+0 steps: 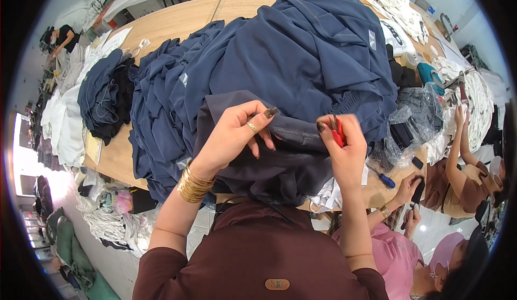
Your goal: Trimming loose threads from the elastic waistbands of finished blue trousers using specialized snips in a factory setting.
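A dark grey-purple garment (293, 162) is bunched in front of me, with a stitched seam running between my hands. My left hand (234, 130) is at the seam's left end, thumb raised and fingertips apart; whether it touches the cloth is hard to tell. My right hand (344, 144) grips small red-handled thread snips (338, 133), blades pointing up, and its thumb and fingers also meet the right end of the seam. Behind the garment lies a big heap of navy garments (258, 57), some with elastic gathers and small white labels.
A wooden table (156, 28) bears the heaps. Dark folded garments (105, 98) lie left. Clear plastic bags (412, 125) and a blue-handled screwdriver (386, 180) lie right. A person in pink (382, 251) handles a black piece close by; another person (452, 181) works beyond. White cloth (59, 117) piles up left.
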Demonstrator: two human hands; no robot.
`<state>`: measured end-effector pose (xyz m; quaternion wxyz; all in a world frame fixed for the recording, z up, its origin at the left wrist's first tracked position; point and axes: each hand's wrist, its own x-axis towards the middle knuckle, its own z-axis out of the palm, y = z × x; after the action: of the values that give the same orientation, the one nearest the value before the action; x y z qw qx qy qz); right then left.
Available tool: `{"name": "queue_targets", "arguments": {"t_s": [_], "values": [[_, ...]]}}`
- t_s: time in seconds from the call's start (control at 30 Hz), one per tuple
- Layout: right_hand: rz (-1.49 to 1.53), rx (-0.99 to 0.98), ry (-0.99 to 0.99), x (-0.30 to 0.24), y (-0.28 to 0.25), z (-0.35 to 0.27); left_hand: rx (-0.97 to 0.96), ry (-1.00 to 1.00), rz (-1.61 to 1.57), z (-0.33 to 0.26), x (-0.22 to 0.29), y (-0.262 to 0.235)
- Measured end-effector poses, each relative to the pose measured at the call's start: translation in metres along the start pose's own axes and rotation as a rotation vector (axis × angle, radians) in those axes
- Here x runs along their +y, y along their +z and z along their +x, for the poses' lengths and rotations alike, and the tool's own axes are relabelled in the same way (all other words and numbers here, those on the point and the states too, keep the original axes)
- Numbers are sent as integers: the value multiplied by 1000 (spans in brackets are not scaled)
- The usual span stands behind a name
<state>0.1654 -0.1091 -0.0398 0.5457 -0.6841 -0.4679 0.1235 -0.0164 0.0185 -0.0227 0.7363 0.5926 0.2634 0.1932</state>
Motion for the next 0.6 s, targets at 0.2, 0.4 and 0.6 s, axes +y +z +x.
{"name": "queue_targets", "arguments": {"t_s": [0.2, 0.4, 0.6], "values": [[41, -143, -181, -17, 15, 4, -48, -31, 49, 1, 2, 8], [-43, 213, -88, -6, 9, 16, -35, -97, 78, 3, 3, 10], [-123, -145, -468, -17, 15, -1, -56, -170, -25, 5, 2, 9]]}}
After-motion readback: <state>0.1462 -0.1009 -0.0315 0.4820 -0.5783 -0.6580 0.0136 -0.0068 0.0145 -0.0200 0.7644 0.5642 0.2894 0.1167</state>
